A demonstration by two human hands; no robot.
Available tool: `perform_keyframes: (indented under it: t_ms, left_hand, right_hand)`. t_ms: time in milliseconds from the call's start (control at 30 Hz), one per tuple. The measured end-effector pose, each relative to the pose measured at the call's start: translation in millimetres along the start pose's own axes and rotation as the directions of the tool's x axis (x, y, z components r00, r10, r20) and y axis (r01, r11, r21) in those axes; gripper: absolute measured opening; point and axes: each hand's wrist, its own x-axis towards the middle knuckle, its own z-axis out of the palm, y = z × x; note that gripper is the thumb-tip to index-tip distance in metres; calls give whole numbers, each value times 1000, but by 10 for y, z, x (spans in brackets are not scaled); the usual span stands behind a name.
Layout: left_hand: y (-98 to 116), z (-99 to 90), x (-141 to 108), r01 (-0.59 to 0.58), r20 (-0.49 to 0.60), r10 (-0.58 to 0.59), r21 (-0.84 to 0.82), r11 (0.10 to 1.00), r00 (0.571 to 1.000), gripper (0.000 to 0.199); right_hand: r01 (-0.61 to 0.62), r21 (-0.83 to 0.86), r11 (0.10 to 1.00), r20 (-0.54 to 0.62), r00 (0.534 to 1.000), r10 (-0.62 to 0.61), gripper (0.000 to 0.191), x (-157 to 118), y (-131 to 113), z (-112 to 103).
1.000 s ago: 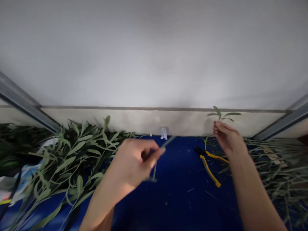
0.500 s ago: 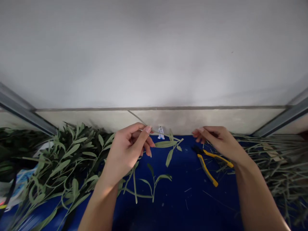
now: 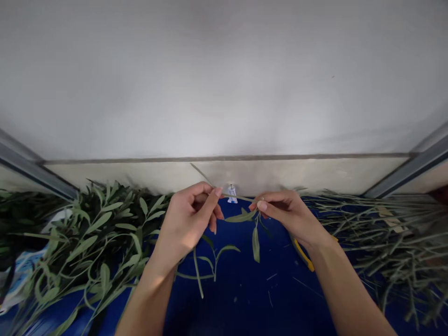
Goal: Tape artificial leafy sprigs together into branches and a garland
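Note:
A thin green leafy stem (image 3: 240, 197) stretches between my two hands above the blue surface (image 3: 259, 298). My left hand (image 3: 194, 214) pinches it between thumb and finger, and its bare end sticks up to the left. My right hand (image 3: 285, 210) is closed on the leafy end, where a few long narrow leaves (image 3: 256, 243) hang below the fingertips. Behind the stem lies a small white and blue tube (image 3: 232, 193). Yellow-handled pliers (image 3: 304, 255) lie under my right wrist, mostly hidden by it.
Leafy branches (image 3: 91, 238) are heaped on the left, beside a white and blue plastic bag (image 3: 26, 275). Bare stems (image 3: 388, 242) pile up on the right. Loose sprigs (image 3: 214, 263) and cut scraps lie in the middle. A pale wall (image 3: 224, 93) rises behind.
My right hand has moved left from above the pliers and taken hold of the leafy end of the stem. My left hand keeps its pinch, nearly in the same place.

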Motion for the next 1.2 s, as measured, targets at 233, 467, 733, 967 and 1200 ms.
perform_keyframes:
  t_ms: [233,467,733,967,1200]
  left_hand:
    - [-23,-11,4,-6,10,6,0,1000,1000,28]
    - [-70,8,27,-18,0,18,101,995,1000,26]
    - [-72,-128,38,-119,-208,146,137,983,967,18]
    - [37,-612,55,-299,-605,81,-268,916,792,17]
    - [58,-189,143,-106,-286,-149,-712,694,946,25]
  right_hand:
    - [-33,73,997,-14,999,34,21,-7,-26,-16]
    - [-57,88,994,-39,997,61,18,-5,-19,4]
    - [-152,-202,967,275,939,205,17,-94,-208,-80]
    - [-196,-461,865,-211,972,108,31,-353,-91,-975]
    - [-383,-816,432,-493,852,-177,29,-100,225,-976]
